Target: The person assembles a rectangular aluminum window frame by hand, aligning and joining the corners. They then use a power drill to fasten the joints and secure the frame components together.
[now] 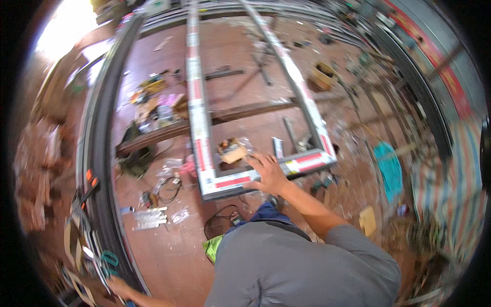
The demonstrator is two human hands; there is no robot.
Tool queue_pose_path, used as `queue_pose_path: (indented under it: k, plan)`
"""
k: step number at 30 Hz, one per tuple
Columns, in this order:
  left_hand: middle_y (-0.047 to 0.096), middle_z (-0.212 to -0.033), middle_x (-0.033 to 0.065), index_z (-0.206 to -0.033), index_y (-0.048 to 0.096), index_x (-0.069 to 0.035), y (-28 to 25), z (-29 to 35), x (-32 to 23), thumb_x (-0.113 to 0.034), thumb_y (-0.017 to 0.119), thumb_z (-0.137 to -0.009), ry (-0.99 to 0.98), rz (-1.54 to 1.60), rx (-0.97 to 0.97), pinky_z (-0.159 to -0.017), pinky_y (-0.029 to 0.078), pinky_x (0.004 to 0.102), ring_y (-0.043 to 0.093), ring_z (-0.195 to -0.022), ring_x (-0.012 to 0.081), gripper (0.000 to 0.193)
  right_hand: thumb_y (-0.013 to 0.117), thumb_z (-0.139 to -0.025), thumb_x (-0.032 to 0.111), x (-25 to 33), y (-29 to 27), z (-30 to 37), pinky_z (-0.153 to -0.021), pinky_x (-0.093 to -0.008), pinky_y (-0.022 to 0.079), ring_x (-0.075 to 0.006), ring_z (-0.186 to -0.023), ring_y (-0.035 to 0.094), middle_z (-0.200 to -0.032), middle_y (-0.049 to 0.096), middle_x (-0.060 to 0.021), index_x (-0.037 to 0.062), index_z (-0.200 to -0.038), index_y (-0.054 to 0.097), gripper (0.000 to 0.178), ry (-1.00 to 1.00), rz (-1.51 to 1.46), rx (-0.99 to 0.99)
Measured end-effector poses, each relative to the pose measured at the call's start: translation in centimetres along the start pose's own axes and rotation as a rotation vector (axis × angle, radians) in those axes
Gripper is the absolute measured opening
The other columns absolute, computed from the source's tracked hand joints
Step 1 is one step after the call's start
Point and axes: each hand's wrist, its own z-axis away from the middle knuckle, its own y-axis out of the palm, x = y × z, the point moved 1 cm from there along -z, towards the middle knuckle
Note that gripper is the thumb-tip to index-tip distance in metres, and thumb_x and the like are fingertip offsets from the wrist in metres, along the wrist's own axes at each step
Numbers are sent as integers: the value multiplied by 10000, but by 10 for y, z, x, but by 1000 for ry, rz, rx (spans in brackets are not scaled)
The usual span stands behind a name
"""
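Observation:
A long rectangular metal frame (197, 110), covered with white and red protective film, stretches away in front of me. My right hand (268, 174) lies over its near crossbar (232, 181), fingers spread and palm down. Far to the left and low, my left hand (120, 287) reaches to the side, beside a pair of teal handles (109, 261) that look like scissors. Blur and the small size hide what its fingers do. An orange-and-black clamp-like tool (90, 184) lies on the dark long profile (105, 153) at the left.
A wooden beam (153, 137) runs crosswise under the frame. Tools, plastic bags and an open cardboard box (323, 75) are scattered on the reddish floor (169, 250). A cable (209, 222) lies near my feet. Teal cloth (388, 171) and striped sheeting (450, 179) are at the right.

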Motion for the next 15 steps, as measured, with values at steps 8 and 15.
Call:
queue_pose_path:
  k: [8,15]
  plan:
    - [702,-1183,267,-1311,653,-7,-115,32,-101,-394,654,-1019,181,294,-486,-907,544,521,684,-1053,437,484,759,-957,245,-128,-55,150,-1042,-485,467,-383,-1166,613,-1253,635,-228,-51,-1332,566,515,986,228,-983]
    - [666,-1151,199,-1269,663,-90,-24,129,-218,-500,654,-966,335,817,400,-835,532,510,651,-994,407,510,660,-1024,457,-185,-29,156,-942,-432,570,-261,-1014,695,-1101,734,-82,63,-1166,700,421,1119,-1732,-1453]
